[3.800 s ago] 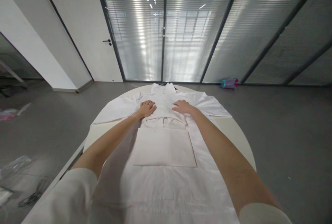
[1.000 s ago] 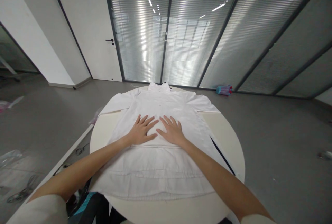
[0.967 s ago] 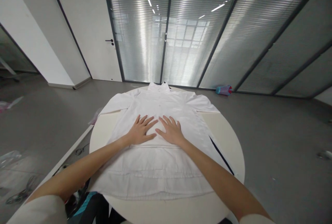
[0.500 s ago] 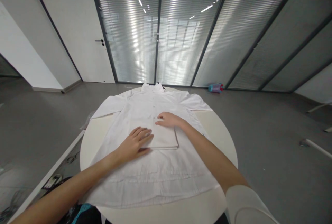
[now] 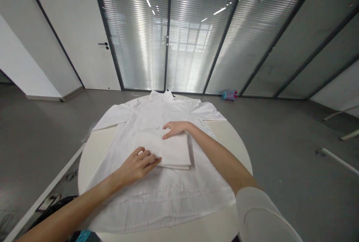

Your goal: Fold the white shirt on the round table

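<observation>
At the far left, the shirt's left sleeve point(image 5: 110, 117) lies stretched out near the rim of the round table point(image 5: 94, 163). The long white shirt point(image 5: 157, 204) covers most of the tabletop, with its collar at the far side. The left hand point(image 5: 138, 165) rests on the shirt, open with loosely curled fingers, gripping nothing and just touching the folded white cloth point(image 5: 175, 150) at the shirt's middle. I cannot tell whether that cloth is part of the shirt. The right hand point(image 5: 175, 129) lies open and flat across the cloth's far edge, also gripping nothing. The right sleeve point(image 5: 209, 110) reaches out beyond it.

Pressing and dragging could pull the shirt beneath along, creasing it, and the cloth's layers could slide apart. The shirt's hem sits near the near rim, so a pull toward the body might drag it over. Narrow crescents of pale tabletop show on both sides, with grey floor beyond.
</observation>
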Demonstrator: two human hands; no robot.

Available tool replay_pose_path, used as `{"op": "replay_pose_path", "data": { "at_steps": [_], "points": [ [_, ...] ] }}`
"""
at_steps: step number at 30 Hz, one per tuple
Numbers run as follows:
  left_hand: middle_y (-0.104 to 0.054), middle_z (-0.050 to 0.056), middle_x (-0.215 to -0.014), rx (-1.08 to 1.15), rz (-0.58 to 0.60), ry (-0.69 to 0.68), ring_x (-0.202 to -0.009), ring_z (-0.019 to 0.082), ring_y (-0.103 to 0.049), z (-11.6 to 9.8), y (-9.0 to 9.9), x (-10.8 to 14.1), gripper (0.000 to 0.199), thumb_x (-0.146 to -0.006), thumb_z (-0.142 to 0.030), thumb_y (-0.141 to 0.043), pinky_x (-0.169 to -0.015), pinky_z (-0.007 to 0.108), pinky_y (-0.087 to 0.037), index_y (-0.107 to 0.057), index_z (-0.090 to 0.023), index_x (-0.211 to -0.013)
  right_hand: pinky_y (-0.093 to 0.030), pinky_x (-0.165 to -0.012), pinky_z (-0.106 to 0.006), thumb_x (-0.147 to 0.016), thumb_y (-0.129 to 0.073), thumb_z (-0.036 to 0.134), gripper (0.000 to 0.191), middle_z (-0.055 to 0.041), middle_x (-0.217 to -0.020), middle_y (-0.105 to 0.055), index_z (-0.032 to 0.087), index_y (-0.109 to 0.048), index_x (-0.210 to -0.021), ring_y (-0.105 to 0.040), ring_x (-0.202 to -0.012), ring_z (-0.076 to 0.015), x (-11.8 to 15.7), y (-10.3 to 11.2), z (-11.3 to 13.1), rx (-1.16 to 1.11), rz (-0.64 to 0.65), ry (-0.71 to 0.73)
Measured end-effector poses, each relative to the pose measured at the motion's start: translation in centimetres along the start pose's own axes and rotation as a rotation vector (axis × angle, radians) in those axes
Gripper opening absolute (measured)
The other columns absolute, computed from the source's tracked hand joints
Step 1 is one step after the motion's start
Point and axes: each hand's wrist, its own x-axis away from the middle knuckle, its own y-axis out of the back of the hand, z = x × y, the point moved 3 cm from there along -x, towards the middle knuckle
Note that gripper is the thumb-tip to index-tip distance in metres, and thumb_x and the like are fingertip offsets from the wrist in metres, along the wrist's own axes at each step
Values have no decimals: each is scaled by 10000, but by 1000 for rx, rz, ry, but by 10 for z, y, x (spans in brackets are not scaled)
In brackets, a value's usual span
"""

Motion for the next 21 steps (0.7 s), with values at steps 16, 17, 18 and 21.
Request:
{"op": "replay_pose_path", "data": {
  "at_steps": [16, 17, 18, 21],
  "points": [
    [-674, 80, -1081, 294, 102, -222, -952, 209, -651, -20, -68, -204, 243, -1012, -274, -481, -856, 369, -453, -652, -204, -1169, -578, -838, -387, -767, -779, 462, 684, -198, -1212, -698, 91, -612, -1317, -700, -1031, -308, 292, -10, -218, -585, -1031, -869],
    [-679, 78, -1073, 303, 145, -209, -948, 214, -657, -19, -74, -195, 244, -1003, -308, -507, -864, 372, -454, -658, -207, -1165, -580, -829, -385, -786, -765, 452, 639, -204, -1186, -708, 82, -630, -1289, -706, -1016, -307, 293, -20, -228, -603, -993, -908],
    [-685, 77, -1076, 317, 188, -182, -949, 216, -663, -15, -79, -183, 258, -999, -341, -519, -871, 372, -456, -663, -213, -1171, -580, -826, -383, -802, -751, 451, 602, -205, -1162, -718, 77, -647, -1262, -710, -1004, -305, 292, -28, -235, -606, -949, -927],
    [-693, 73, -1164, 390, 300, -37, -1015, 216, -674, 6, -96, -140, 337, -1015, -442, -475, -914, 365, -463, -660, -252, -1224, -576, -835, -370, -839, -706, 495, 553, -187, -1133, -731, 81, -678, -1205, -716, -994, -296, 288, -42, -242, -554, -851, -915]
  ]
}}
